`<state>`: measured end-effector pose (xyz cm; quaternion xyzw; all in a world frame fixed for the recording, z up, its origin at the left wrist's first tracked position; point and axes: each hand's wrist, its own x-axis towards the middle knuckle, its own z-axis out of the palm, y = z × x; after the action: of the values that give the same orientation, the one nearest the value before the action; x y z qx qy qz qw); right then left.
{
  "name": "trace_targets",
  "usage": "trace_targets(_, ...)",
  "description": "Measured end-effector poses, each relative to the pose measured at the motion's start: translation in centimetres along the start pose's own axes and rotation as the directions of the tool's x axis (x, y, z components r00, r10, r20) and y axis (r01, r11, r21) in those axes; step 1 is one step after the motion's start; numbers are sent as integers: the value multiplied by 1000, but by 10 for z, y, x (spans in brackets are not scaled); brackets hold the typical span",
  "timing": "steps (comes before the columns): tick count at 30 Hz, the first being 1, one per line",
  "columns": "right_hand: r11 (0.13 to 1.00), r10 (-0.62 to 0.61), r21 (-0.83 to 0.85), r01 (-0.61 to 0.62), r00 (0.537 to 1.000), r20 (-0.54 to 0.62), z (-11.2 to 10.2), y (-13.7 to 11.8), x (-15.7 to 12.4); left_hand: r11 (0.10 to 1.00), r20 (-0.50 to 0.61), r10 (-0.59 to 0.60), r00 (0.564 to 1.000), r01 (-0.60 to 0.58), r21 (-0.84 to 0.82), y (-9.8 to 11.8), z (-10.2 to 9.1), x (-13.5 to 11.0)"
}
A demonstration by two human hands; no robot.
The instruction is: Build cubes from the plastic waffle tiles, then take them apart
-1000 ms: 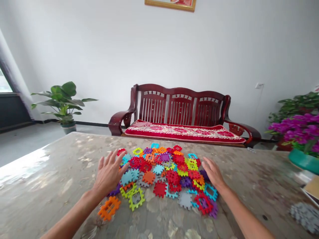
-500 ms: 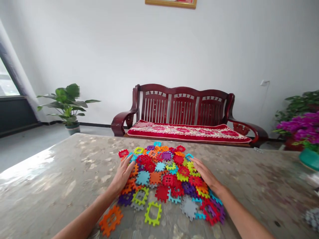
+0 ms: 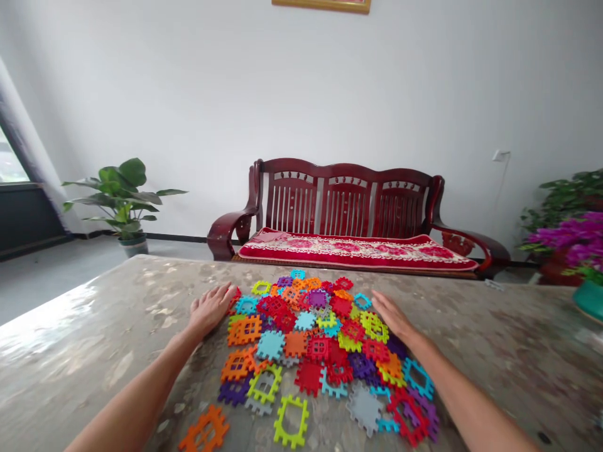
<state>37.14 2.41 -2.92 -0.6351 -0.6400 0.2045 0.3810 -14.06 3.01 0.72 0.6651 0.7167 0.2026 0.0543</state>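
Note:
A heap of colourful interlocking plastic tiles with toothed edges (image 3: 296, 344) spreads across the table before me. Some tiles are solid squares, others frames or window shapes. My left hand (image 3: 213, 306) lies at the heap's left edge, fingers stretched, its fingertips by a red tile (image 3: 235, 300) that they partly cover. On the other side, my right hand (image 3: 394, 317) rests flat with fingers extended, beside a blue frame tile (image 3: 362, 301) and a lime-green window tile (image 3: 374, 326). Neither hand holds a tile. Nearest me lie an orange window tile (image 3: 205, 430) and a lime-green frame tile (image 3: 291, 422).
The table (image 3: 117, 339) has a patterned, shiny cover. Behind it stands a dark red wooden bench (image 3: 348, 201) with a red floral cushion (image 3: 348, 246). A potted plant (image 3: 123, 194) is on the left; purple flowers in a teal pot (image 3: 591, 300) stand at right.
My left hand has moved left off the tiles to the heap's edge, uncovering orange and blue tiles. My right hand has shifted slightly right, away from the lime-green tile.

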Motion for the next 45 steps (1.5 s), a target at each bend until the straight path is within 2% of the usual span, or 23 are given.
trace_targets(4, 997, -67, -19, 69, 993, 95, 24, -27, -3, 982, 20, 157, 987, -155, -105, 24, 13, -6)
trace_targets(8, 981, -112, 174, 90, 986, 123, 27, -58, -19, 908, 6, 182, 983, -166, -386, 49, 15, -16)
trace_targets(11, 928, -98, 370, 40, 986, 138, 20, -80, -30, 777, -39, 118, 992, -117, -619, 68, 8, -26)
trace_targets(15, 823, -78, 567, -19, 986, 145, 19, -106, -38, 497, 42, 61, 997, 6, -868, 97, -4, -34)
trace_targets(19, 730, -58, 681, -58, 988, 146, 35, -134, -35, 288, 88, 113, 990, 52, -956, 141, -6, -34)
trace_targets(21, 679, -81, 731, -65, 984, 162, 45, -148, -35, 214, 115, 156, 981, 80, -974, 165, -2, -36)
trace_targets(23, 647, -130, 760, -56, 975, 182, 51, -157, -36, 179, 148, 217, 965, 110, -978, 182, 3, -41)
trace_targets(25, 657, -152, 754, -31, 973, 173, 46, -156, -41, 230, 146, 263, 954, 85, -970, 185, 4, -49)
trace_targets(26, 677, -139, 736, -20, 978, 154, 39, -152, -45, 301, 128, 270, 954, 42, -953, 180, 2, -54)
trace_targets(28, 741, -56, 672, -15, 995, 84, 17, -132, -57, 535, 77, 257, 963, -76, -841, 156, -4, -67)
trace_targets(30, 821, 43, 571, -24, 999, -20, -11, -103, -73, 733, 21, 237, 971, -164, -660, 120, -11, -83)
trace_targets(32, 911, 96, 411, -38, 988, -122, -37, -70, -93, 830, 22, 266, 964, -217, -513, 79, -17, -103)
trace_targets(34, 973, 98, 228, -43, 967, -236, -54, -40, -115, 904, 9, 255, 967, -236, -356, 44, -19, -125)
trace_targets(37, 994, 74, -54, -93, 957, -280, -58, -11, -143, 983, 31, 164, 986, -160, -94, 17, -17, -160)
trace_targets(39, 974, 65, -190, -119, 961, -269, -46, -6, -154, 993, 61, 111, 992, -112, 22, 19, -13, -180)
trace_targets(41, 954, 36, -277, -112, 963, -267, -30, -11, -158, 990, 69, 117, 991, -122, 67, 32, -8, -195)
trace_targets(45, 941, -6, -325, -98, 953, -304, 1, -37, -155, 975, 8, 221, 975, -220, -10, 72, 2, -207)
